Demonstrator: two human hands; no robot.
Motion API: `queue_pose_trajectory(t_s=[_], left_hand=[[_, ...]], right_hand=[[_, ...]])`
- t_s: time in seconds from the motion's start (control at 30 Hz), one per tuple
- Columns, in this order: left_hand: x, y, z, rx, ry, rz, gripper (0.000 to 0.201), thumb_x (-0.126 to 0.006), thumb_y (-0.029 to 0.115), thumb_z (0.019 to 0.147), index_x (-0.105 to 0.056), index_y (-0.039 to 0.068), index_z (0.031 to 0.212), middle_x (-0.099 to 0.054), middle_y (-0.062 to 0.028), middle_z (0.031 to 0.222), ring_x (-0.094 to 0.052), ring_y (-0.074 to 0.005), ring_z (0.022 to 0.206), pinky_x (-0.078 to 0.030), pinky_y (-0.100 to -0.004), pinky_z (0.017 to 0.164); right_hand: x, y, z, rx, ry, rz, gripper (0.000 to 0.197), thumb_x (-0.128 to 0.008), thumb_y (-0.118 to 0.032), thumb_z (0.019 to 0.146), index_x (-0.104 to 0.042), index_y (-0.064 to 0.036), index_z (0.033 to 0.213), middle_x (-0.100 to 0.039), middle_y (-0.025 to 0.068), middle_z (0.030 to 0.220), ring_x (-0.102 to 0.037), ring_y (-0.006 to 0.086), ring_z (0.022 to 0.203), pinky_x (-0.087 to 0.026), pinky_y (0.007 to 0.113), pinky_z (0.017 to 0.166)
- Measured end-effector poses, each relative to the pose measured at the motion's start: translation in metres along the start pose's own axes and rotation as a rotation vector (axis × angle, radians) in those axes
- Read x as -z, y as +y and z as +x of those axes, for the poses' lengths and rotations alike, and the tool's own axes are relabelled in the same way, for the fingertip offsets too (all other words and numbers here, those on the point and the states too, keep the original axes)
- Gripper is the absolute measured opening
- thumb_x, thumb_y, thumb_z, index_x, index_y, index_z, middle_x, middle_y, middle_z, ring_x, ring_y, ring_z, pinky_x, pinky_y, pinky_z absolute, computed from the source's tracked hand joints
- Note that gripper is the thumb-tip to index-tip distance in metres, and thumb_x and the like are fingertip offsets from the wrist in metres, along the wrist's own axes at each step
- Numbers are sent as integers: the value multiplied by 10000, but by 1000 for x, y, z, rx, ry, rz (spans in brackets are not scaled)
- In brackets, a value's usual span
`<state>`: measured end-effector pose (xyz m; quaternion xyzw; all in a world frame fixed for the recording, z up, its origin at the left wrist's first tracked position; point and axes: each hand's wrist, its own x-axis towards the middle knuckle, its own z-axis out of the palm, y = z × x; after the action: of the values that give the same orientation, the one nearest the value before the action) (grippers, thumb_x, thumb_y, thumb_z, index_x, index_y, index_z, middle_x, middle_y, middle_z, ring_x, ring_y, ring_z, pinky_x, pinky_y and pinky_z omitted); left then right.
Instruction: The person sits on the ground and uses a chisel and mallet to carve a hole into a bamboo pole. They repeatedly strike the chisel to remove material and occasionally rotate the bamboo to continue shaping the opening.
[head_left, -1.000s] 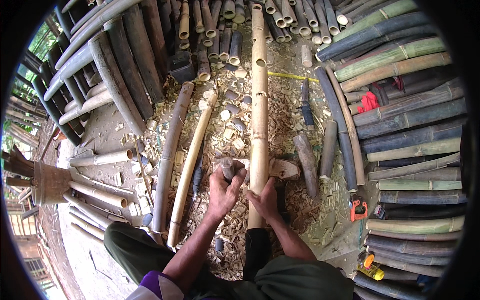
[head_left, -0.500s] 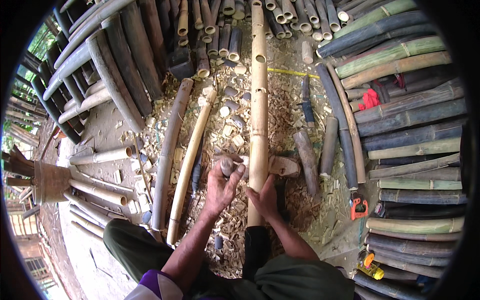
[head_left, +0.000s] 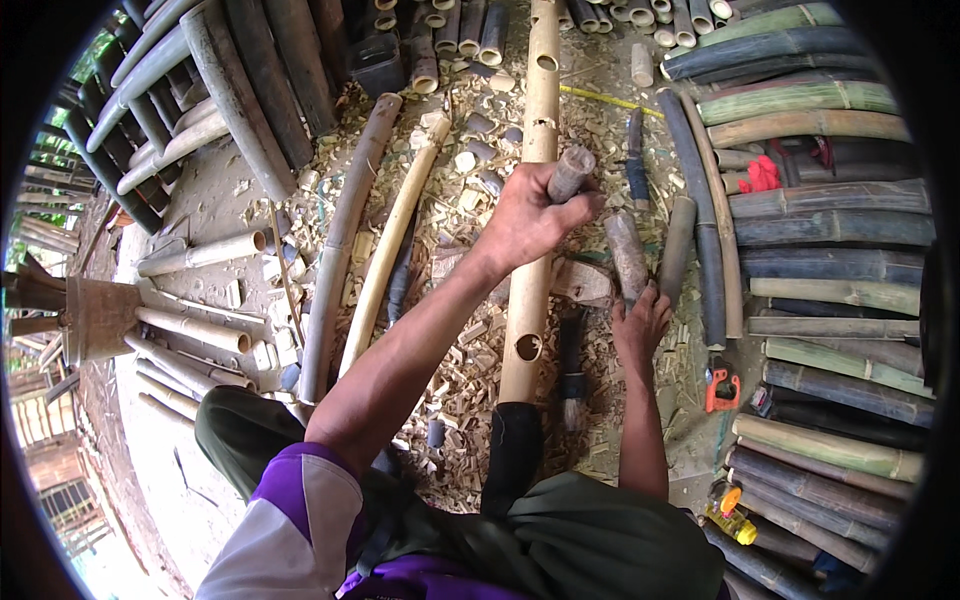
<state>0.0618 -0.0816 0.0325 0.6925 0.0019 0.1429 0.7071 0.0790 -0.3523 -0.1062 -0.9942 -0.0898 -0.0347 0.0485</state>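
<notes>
A long pale bamboo pole point(head_left: 524, 295) runs away from me between my legs, with several holes along it. Above it, my left hand point(head_left: 535, 220) is closed round a thick wooden handle point(head_left: 571, 172); its rounded end sticks up past the thumb, and whatever is at its other end is hidden. To the right, my right hand point(head_left: 641, 325) has its fingers round the near end of a short, thick wooden stick point(head_left: 625, 250) lying on the ground. Under the pole, a wooden block point(head_left: 585, 282) shows between my two hands.
Wood chips point(head_left: 470, 340) cover the ground. Two bamboo lengths point(head_left: 345, 240) lie left of the pole. A dark-handled tool point(head_left: 572, 370) lies right of it. Stacked bamboo point(head_left: 830, 245) lines the right side, near an orange-handled tool point(head_left: 722, 390) and a yellow measuring tape point(head_left: 610, 98).
My left hand has moved up and right, across the pole, with the wooden handle. My right hand has left the pole for the short stick. A hole now shows in the pole's near part.
</notes>
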Motion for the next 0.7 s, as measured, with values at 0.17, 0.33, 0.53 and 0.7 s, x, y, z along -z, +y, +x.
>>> queue_pose_trajectory(t_s=[0.17,0.33,0.53,0.7], left_hand=[[-11,-9,19,98,35,-118,220,-738,196,887,-710,20,758,-574,30,585,-503,-55,569,-433,-274,552],[-12,-19,24,77,57,-112,244,-754,208,880,-709,30,718,-594,15,585,-519,-60,561,-437,-269,548],[-8,-17,23,150,69,-131,230,-754,223,845,-717,35,718,-629,-5,602,-560,-77,568,-461,-278,567],[-10,-13,25,203,40,-75,223,-749,221,840,-717,28,733,-635,-8,610,-567,-77,573,-472,-280,578]], right_hand=[[-15,15,8,11,-90,44,743,-710,-233,848,-351,55,1431,-500,235,1273,-506,392,1170,-478,484,946],[-28,17,5,75,-73,-8,845,-759,-199,807,-281,48,1459,-529,228,1208,-529,386,1147,-505,482,896],[-30,20,1,-46,-152,158,918,-770,-195,804,-196,-32,1501,-522,242,1172,-570,435,1086,-516,524,852],[-28,21,1,-46,-158,166,918,-755,-178,824,-159,-44,1509,-508,279,1220,-567,472,1097,-511,533,872]])
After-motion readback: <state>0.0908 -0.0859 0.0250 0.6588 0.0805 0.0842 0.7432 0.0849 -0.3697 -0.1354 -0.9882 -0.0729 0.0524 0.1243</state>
